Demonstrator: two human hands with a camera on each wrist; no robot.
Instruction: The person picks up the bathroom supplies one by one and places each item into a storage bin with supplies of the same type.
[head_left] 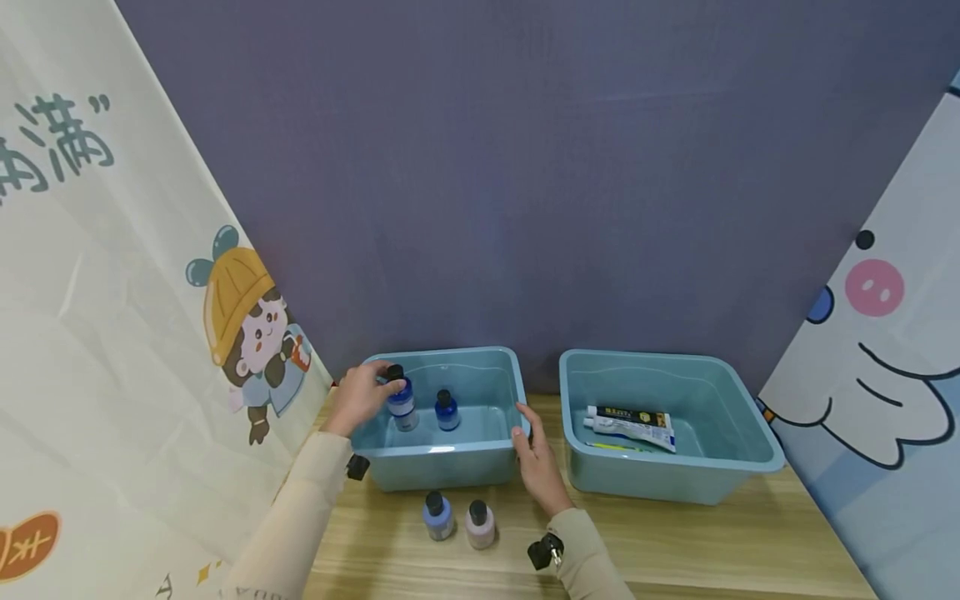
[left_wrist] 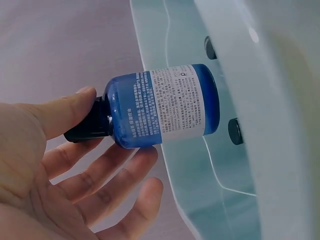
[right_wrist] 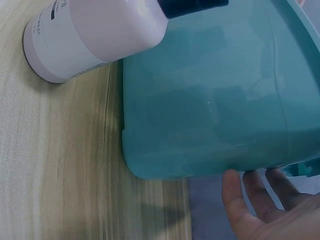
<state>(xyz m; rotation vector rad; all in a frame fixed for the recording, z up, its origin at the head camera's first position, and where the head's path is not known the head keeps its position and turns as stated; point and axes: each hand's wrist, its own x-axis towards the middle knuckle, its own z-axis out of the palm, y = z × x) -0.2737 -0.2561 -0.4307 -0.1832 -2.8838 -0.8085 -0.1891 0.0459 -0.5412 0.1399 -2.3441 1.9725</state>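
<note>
My left hand reaches into the left teal bin and grips a dark blue bottle with a black cap near the bin's left wall. In the left wrist view the thumb lies at the bottle's neck and the fingers curl under the blue bottle. A second dark blue bottle stands inside the bin. My right hand rests with straight fingers on the bin's front right corner, holding nothing. In the right wrist view its fingers lie beside the bin wall.
A light blue bottle and a pink bottle stand on the wooden table before the left bin. The right teal bin holds a toothpaste tube and a yellow-green item. Printed banners flank both sides.
</note>
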